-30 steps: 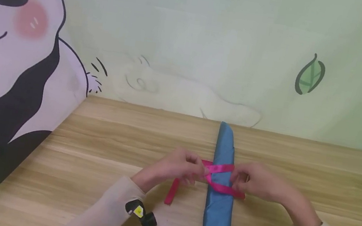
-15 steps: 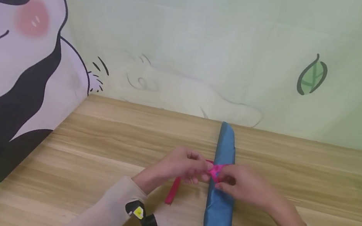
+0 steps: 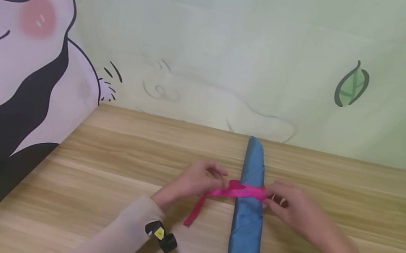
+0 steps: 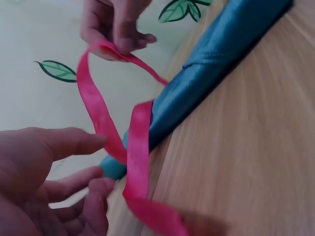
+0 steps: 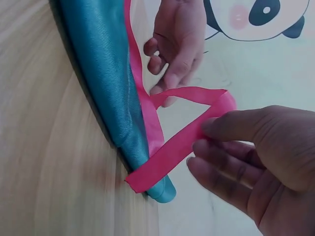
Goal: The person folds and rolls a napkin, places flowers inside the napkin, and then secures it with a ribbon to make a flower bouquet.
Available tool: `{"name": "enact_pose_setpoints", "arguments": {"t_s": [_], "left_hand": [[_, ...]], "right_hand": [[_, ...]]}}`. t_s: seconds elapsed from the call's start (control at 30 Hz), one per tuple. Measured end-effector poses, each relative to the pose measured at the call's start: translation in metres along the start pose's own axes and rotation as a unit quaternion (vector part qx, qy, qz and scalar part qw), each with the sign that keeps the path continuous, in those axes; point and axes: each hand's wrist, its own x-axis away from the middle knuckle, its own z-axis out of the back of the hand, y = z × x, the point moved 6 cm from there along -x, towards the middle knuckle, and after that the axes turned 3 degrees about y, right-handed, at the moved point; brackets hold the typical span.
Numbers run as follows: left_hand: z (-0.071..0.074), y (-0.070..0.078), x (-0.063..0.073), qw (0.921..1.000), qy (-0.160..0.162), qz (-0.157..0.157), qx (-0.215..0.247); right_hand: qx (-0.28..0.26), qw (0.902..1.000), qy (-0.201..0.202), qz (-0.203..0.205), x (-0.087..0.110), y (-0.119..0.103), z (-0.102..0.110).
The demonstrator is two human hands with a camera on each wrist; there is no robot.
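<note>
A long roll of shiny blue cloth (image 3: 245, 233) lies on the wooden table, its length running away from me. A pink ribbon (image 3: 250, 192) crosses its middle, with one tail trailing to the left. My right hand (image 3: 290, 203), at the roll's right side, pinches a raised loop of the ribbon (image 5: 182, 142) between thumb and fingers. To the left of the roll, my left hand (image 3: 199, 180) is beside the ribbon, its thumb and fingers spread apart in the left wrist view. The ribbon (image 4: 139, 147) passes close by those fingertips (image 4: 96, 142).
The wooden tabletop (image 3: 137, 147) spreads on both sides of the roll. Behind it stands a pale green wall (image 3: 214, 49) with a painted leaf (image 3: 352, 87). A large panda picture (image 3: 13, 50) covers the left side.
My right hand moved left over the roll, then back to its right side with the ribbon. My left hand drew slightly left, and the ribbon's crossing now lies on the roll.
</note>
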Motion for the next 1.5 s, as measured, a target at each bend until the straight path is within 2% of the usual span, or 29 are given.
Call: {"name": "enact_pose_setpoints", "arguments": {"t_s": [0.1,0.23,0.4,0.5,0.67,0.73,0.83,1.1,1.33,1.5], "left_hand": [[-0.003,-0.002,0.000,0.9992,-0.017,0.001,-0.036],[-0.010,-0.007,-0.001,0.9962,-0.060,0.012,-0.061],[-0.016,-0.011,-0.004,0.9949,-0.085,-0.003,-0.053],[-0.019,-0.015,-0.006,0.9948,-0.101,-0.006,-0.009],[-0.022,-0.025,-0.009,0.9862,-0.118,0.029,0.112],[-0.023,-0.027,-0.010,0.9826,-0.116,0.036,0.141],[-0.023,-0.027,-0.010,0.9809,-0.110,0.042,0.155],[-0.024,-0.028,-0.011,0.9788,-0.099,0.047,0.173],[-0.022,-0.028,-0.010,0.9808,-0.091,0.043,0.168],[-0.021,-0.027,-0.008,0.9815,-0.093,0.044,0.161]], "right_hand": [[-0.014,0.9995,0.027,0.006,0.001,-0.002,0.005],[-0.031,0.9986,0.042,0.001,0.003,-0.002,0.010],[-0.033,0.9982,0.049,0.000,0.004,-0.003,0.012],[-0.038,0.9978,0.054,0.007,0.004,-0.005,0.012],[-0.081,0.9941,0.058,0.043,0.004,-0.008,0.008],[-0.101,0.9919,0.050,0.059,0.003,-0.010,0.005],[-0.111,0.9910,0.027,0.070,0.003,-0.010,0.000],[-0.009,0.9988,-0.040,0.027,0.004,0.002,-0.013],[0.050,0.9975,-0.028,0.040,0.007,0.007,-0.018],[0.066,0.9977,-0.015,0.011,0.007,0.010,-0.020]]}}
